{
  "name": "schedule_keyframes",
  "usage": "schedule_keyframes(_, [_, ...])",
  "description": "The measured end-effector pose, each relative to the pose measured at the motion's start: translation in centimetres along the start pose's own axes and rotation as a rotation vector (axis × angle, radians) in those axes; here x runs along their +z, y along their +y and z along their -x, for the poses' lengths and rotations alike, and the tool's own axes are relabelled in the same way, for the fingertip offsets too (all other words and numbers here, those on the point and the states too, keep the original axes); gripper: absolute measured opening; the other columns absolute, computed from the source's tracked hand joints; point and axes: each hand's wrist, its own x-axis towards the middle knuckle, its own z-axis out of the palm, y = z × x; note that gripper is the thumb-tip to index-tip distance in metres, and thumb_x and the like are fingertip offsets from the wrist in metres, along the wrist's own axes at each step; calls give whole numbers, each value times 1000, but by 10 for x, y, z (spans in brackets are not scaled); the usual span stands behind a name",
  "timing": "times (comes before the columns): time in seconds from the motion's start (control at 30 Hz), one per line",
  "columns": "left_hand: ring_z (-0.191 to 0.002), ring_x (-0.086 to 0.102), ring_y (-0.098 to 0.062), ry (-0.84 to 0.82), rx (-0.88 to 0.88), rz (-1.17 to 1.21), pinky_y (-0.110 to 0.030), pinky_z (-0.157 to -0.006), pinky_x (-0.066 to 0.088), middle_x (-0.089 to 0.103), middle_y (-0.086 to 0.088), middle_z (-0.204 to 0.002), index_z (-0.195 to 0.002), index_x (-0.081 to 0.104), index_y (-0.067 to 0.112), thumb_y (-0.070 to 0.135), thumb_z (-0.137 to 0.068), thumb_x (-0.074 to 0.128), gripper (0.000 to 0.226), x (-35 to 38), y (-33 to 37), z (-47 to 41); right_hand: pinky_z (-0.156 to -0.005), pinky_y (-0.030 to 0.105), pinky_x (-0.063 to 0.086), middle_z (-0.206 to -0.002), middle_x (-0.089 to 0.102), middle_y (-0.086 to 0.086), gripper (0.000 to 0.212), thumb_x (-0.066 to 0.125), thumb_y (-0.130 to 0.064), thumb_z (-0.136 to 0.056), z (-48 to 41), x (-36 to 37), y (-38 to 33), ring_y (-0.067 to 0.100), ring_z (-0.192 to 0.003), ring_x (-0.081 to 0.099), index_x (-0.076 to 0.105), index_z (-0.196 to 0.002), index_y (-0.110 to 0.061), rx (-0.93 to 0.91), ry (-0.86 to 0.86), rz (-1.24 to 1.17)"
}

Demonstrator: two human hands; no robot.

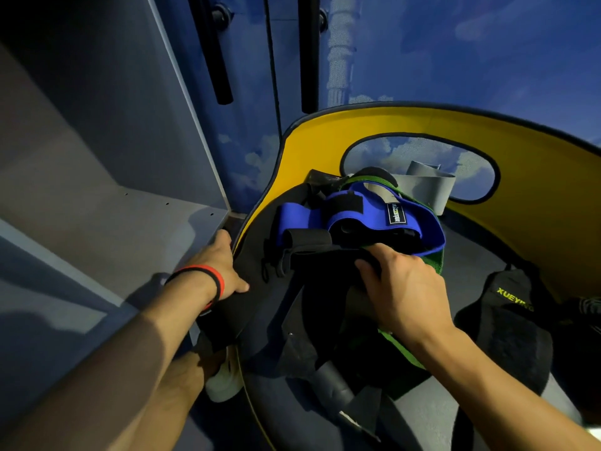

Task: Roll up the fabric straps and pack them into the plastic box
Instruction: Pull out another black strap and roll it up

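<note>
While the straps sit in one tangled heap against the yellow pop-up panel (536, 177), you're working on pulling one free, not rolling yet. Your left hand (218, 268) pinches the edge of the wide black band (260, 242), thumb on top and fingers (224, 242) running along the far side of the edge. My read: that anchors the heap so it doesn't drag. Your right hand (403, 294) has its fingers curled over a bunch of black strap (325, 255) at the middle of the heap, gripping it. I can't tell whether that's the same piece as the band on the left. The blue strap (419, 222) loops just above your right knuckles, the green strap (435, 262) lies under it, and a grey band (426, 187) sits behind, already partly coiled. A black pouch (510, 320) with yellow lettering lies apart to the right. The grey shelf (130, 216) is on your left. The plastic box isn't in view, so nothing reads as packed. Risk: the velcro tabs near your right fingers look likely to snag the neighbours, so lift slowly and keep the left pinch firm.
</note>
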Motion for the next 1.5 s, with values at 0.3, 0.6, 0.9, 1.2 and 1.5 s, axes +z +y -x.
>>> schedule_keyframes(0.3, [-89,71,-17,-32,238,475,-31,-91,54,75,-6,-94,-100,73,16,13,-71,89,33,-41,9,29,-61,37,48,-71,62,-9,24,58,-47,-97,-8,-2,1,17,-70,59,63,-90,-24,31,121,-366])
schedule_keyframes(0.6, [-83,62,12,87,765,637,-2,-77,41,68,19,-87,-88,69,39,14,-81,82,28,-8,90,53,-72,39,54,-81,72,-4,18,60,-34,-102,-1,-20,-7,18,-78,65,73,-97,-23,33,108,-831])
schedule_keyframes(0.9, [-133,43,-7,231,922,645,-15,-112,26,55,17,-136,-96,71,44,40,-90,65,9,6,122,48,-86,32,57,-101,74,-1,36,79,-4,-84,-6,-37,17,15,-97,70,67,-115,-16,111,27,-974])
schedule_keyframes(1.2, [-127,54,-10,-35,597,526,-45,-117,27,67,14,-127,-113,73,42,101,-66,13,96,-21,93,14,-102,42,48,-121,72,17,27,57,-11,-97,-24,-59,55,30,-110,68,68,-121,-5,365,-42,-1505])
schedule_keyframes(1.5, [-102,60,-21,63,632,136,-36,-83,44,67,10,-107,-100,61,36,51,-97,55,16,-15,86,11,-110,44,44,-128,70,12,33,52,-19,-102,-36,-48,66,28,-120,65,64,-131,-6,457,19,-1668])
